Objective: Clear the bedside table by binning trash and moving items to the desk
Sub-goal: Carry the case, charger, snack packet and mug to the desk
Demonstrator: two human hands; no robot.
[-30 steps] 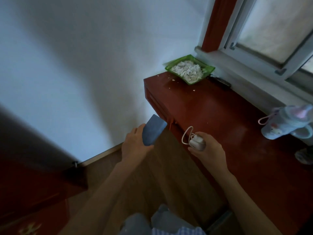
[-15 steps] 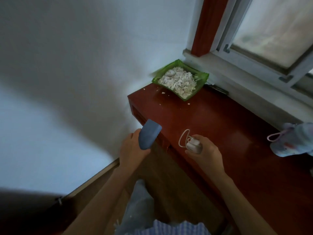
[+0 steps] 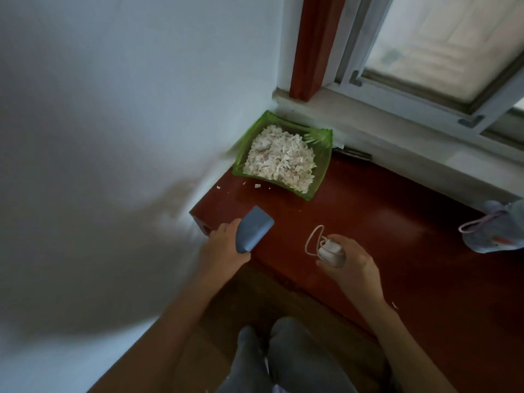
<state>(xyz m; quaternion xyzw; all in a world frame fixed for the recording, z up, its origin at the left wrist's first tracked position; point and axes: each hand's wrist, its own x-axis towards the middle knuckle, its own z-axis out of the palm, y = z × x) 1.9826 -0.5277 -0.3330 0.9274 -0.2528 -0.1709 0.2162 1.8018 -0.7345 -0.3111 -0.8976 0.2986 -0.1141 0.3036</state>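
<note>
Red-brown polished wood: the desk top [image 3: 382, 222], running along under the window sill [image 3: 397, 137] and butting into the wall corner on my left.

Item, left hand [image 3: 224, 245]: fingers curled round the lower end of a blue flat case [image 3: 252, 229], which I take for a slim pouch or phone-sized object; I cannot tell which. It tilts up and away from the palm, its free end over the desk's near corner, not resting on the wood as far as I can see.

Item, right hand [image 3: 351, 262]: fingers wrapped about a small white charger [image 3: 331, 252], thumb side toward me. A loop of its white cord [image 3: 313, 241] stands out to the left of the knuckles. Hand and charger are above the desk's front strip; contact with the surface I cannot confirm.

Item, green dish [image 3: 323, 168]: square, translucent, set in the far corner against the wall and sill, heaped with pale shredded scraps [image 3: 279, 161]. A few loose flecks [image 3: 256, 185] lie on the wood just in front of it.

Item, dark slim object [image 3: 354, 153]: at the back edge just right of the dish; too blurred to identify.

Item, pale blue bottle [image 3: 499, 231]: lying at the right edge with a lilac loop, partly cut off.

Item, grey trouser legs [image 3: 283, 355]: bottom centre, over the wooden floor [image 3: 241, 302].
</note>
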